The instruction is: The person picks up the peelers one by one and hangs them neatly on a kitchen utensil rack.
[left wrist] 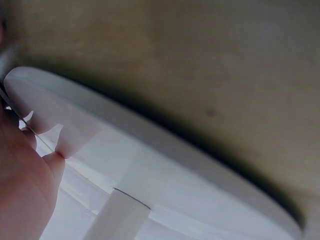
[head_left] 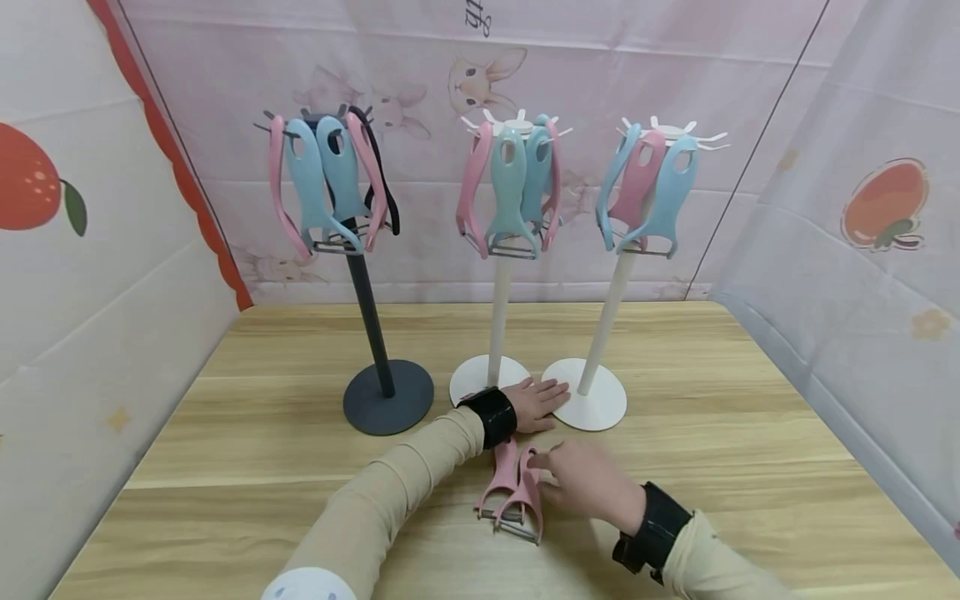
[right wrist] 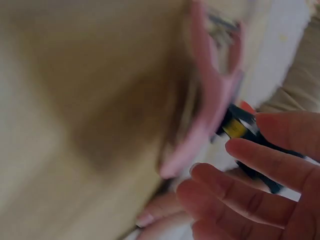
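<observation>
My left hand [head_left: 536, 406] lies with fingers outstretched at the near left edge of the right white stand's round base [head_left: 600, 410]. In the left wrist view its fingertips reach onto a glossy white base [left wrist: 115, 155]. Two pink Y-shaped peelers lie on the table below that hand, blades toward me: a left peeler [head_left: 504, 475] and a right peeler [head_left: 529, 493] partly overlapping it. My right hand [head_left: 588, 482] is beside the right peeler, fingertips near its handle end. In the right wrist view the fingers [right wrist: 250, 192] are loosely bent, apart from the pink peeler [right wrist: 215, 95].
A dark stand [head_left: 367, 317] holds pink, blue and black peelers. The middle white stand [head_left: 498, 308] and the right white stand [head_left: 607, 317] carry pink and blue-green peelers on their hooks. Printed cloth [head_left: 600, 58] hangs behind the wooden table [head_left: 750, 467] and at both sides.
</observation>
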Demonstrator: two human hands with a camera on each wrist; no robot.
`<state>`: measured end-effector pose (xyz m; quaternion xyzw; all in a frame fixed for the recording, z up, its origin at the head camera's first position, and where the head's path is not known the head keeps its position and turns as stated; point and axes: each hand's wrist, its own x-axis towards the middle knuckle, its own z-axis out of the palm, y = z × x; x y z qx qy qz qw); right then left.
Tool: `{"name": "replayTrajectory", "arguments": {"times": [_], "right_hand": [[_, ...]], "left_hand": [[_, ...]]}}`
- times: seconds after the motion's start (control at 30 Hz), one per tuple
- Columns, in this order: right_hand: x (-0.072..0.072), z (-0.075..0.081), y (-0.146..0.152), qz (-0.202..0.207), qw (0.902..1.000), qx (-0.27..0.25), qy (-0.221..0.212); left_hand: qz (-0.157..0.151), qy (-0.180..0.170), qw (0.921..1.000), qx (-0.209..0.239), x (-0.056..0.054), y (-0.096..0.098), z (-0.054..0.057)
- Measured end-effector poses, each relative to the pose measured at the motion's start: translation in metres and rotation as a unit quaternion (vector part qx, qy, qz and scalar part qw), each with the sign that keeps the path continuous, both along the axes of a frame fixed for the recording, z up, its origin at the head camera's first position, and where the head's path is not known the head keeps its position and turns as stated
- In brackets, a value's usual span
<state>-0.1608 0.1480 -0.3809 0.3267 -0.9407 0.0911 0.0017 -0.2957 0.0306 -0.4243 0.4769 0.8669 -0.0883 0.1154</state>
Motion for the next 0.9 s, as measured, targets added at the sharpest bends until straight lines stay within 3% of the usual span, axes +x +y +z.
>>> {"name": "replayTrajectory", "arguments": {"times": [0.17, 0.43, 0.53, 0.73, 0.9], "right_hand": [[0.001, -0.012, -0.003, 0.029, 0.9996, 0.006, 0.0], [0.001, -0.021, -0.003, 0.043, 0.9987, -0.022, -0.014], [0.003, -0.024, -0.001, 0.029, 0.9984, -0.037, -0.031], [0.008, -0.028, -0.001, -0.01, 0.9991, -0.035, -0.021], [0.011, -0.027, -0.002, -0.063, 0.9974, -0.029, -0.018]], "left_hand": [[-0.002, -0.016, 0.9999, 0.005, 0.003, 0.0, 0.007], [-0.001, -0.007, 1.0, 0.001, -0.005, 0.001, -0.005], [0.002, -0.003, 1.0, -0.002, -0.007, 0.002, -0.009], [0.001, 0.003, 1.0, -0.002, -0.007, 0.002, -0.01], [-0.005, 0.008, 1.0, 0.003, -0.006, 0.001, -0.009]]}}
